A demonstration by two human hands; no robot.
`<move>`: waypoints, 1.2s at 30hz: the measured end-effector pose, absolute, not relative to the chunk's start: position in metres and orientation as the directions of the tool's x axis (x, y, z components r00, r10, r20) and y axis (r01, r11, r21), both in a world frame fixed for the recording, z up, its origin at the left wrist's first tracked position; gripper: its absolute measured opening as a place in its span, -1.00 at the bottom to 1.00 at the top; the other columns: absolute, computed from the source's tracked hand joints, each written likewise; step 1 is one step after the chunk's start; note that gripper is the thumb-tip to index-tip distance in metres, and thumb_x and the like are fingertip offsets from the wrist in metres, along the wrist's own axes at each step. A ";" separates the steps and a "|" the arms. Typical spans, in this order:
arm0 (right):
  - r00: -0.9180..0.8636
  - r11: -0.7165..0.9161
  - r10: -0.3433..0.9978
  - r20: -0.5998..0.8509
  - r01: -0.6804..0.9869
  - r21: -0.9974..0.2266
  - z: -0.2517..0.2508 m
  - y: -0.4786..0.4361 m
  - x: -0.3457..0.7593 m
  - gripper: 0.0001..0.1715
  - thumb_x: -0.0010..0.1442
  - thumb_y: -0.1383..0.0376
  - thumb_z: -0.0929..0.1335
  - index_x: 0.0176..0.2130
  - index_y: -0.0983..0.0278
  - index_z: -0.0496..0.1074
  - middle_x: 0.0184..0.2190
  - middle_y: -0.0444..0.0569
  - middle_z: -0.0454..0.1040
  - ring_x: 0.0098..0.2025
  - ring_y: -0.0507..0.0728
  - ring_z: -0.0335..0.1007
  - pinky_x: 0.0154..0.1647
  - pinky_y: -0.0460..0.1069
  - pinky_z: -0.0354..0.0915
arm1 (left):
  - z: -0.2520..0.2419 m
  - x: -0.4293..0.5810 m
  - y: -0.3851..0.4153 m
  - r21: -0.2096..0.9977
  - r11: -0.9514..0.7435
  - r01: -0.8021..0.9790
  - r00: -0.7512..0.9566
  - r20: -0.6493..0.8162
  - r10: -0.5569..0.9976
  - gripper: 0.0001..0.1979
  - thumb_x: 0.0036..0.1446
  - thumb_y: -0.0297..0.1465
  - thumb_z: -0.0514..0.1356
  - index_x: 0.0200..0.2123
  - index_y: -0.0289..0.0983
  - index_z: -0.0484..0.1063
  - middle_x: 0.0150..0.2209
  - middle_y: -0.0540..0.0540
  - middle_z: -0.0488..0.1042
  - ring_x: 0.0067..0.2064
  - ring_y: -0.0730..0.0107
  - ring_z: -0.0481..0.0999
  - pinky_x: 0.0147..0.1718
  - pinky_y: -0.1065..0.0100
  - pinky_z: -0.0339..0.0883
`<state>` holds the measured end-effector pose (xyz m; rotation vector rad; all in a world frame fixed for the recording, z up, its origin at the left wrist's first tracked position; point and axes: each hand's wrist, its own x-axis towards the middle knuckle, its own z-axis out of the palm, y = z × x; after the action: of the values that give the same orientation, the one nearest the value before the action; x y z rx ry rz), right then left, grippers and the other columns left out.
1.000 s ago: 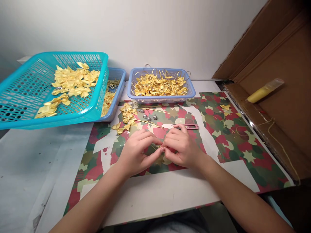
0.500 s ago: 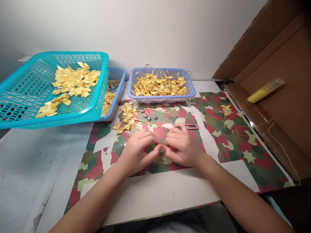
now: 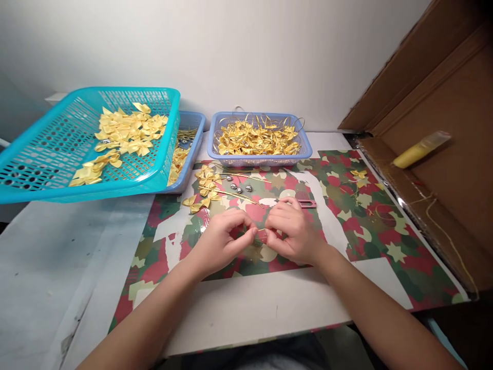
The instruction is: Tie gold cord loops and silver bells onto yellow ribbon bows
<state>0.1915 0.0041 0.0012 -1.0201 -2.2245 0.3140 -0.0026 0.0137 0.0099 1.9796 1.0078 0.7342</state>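
Observation:
My left hand and my right hand meet fingertip to fingertip over the patterned mat, both pinched closed on something small that I cannot make out. Just beyond them lie a few yellow ribbon bows, thin gold cords, small silver bells and a pink thread snip. The snip lies right behind my right hand's knuckles.
A teal basket with loose yellow bows rests tilted at the left, over a blue tray. A blue basket of finished bows stands at the back. A cardboard box with a yellow tube lines the right side.
The hands have stayed together, with the fingers shifting slightly. The camera has tipped a little, so everything sits slightly lower and to the right.

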 end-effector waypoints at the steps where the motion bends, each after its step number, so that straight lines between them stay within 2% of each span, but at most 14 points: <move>1: -0.474 0.665 0.745 0.470 0.580 -0.470 0.002 0.004 0.191 -0.74 0.11 0.42 0.23 -0.55 0.24 0.09 -0.61 -0.21 0.20 -0.46 0.03 0.10 -0.10 0.04 0.07 | 0.010 -0.003 0.014 0.849 -0.361 0.386 0.520 0.123 0.845 -0.81 0.20 -0.42 0.13 -0.48 -0.28 0.39 -0.47 -0.01 0.44 -0.41 0.45 0.37 -0.40 0.42 0.24; 10: -0.456 0.658 0.752 0.475 0.546 -0.518 0.003 0.003 0.190 -0.77 0.08 0.45 0.22 -0.55 0.24 0.10 -0.62 -0.21 0.17 -0.47 0.02 0.08 -0.13 0.04 0.07 | 0.011 -0.005 0.013 0.945 -0.132 0.300 0.548 -0.057 0.835 -0.77 0.19 -0.33 0.14 -0.48 -0.30 0.42 -0.48 0.00 0.43 -0.43 0.47 0.35 -0.46 0.45 0.23; 13: -0.452 0.659 0.752 0.481 0.530 -0.533 0.003 0.003 0.190 -0.77 0.08 0.46 0.22 -0.55 0.24 0.11 -0.62 -0.22 0.18 -0.47 0.01 0.08 -0.14 0.04 0.07 | 0.014 -0.005 0.013 0.963 -0.082 0.256 0.554 -0.077 0.829 -0.73 0.22 -0.33 0.09 -0.47 -0.30 0.46 -0.44 -0.03 0.48 -0.39 0.43 0.42 -0.40 0.42 0.31; 17: -0.447 0.653 0.757 0.476 0.529 -0.542 0.002 0.004 0.191 -0.78 0.07 0.46 0.21 -0.54 0.24 0.11 -0.62 -0.22 0.18 -0.48 0.02 0.08 -0.13 0.04 0.08 | 0.016 -0.006 0.014 0.973 -0.053 0.225 0.568 -0.087 0.819 -0.68 0.25 -0.36 0.02 -0.46 -0.28 0.49 -0.42 -0.04 0.51 -0.35 0.40 0.47 -0.32 0.40 0.36; 23: -0.445 0.651 0.759 0.475 0.539 -0.534 0.003 0.004 0.192 -0.77 0.08 0.44 0.23 -0.54 0.24 0.10 -0.62 -0.22 0.18 -0.48 0.01 0.08 -0.15 0.03 0.08 | 0.015 -0.007 0.014 0.979 -0.021 0.201 0.604 -0.107 0.790 -0.71 0.24 -0.33 0.06 -0.44 -0.29 0.50 -0.39 -0.07 0.52 -0.33 0.37 0.49 -0.30 0.37 0.40; 29: -0.456 0.658 0.753 0.474 0.534 -0.531 0.003 0.003 0.190 -0.76 0.09 0.45 0.22 -0.55 0.24 0.11 -0.62 -0.22 0.20 -0.48 0.02 0.10 -0.13 0.04 0.08 | 0.014 -0.004 0.013 0.982 0.026 0.190 0.575 -0.132 0.807 -0.76 0.20 -0.27 0.14 -0.39 -0.30 0.49 -0.38 -0.09 0.51 -0.32 0.35 0.48 -0.33 0.37 0.38; 36: -0.466 0.661 0.750 0.469 0.553 -0.507 0.001 0.003 0.190 -0.76 0.06 0.45 0.22 -0.56 0.24 0.07 -0.62 -0.21 0.16 -0.48 0.02 0.07 -0.15 0.04 0.08 | 0.011 -0.002 0.012 0.984 -0.011 0.178 0.534 -0.087 0.841 -0.80 0.21 -0.35 0.11 -0.42 -0.29 0.42 -0.42 -0.03 0.44 -0.35 0.42 0.42 -0.37 0.41 0.33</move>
<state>0.1898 0.0029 0.0012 -1.0036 -2.1930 0.3727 -0.0018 0.0117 0.0110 1.5212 0.9115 0.6618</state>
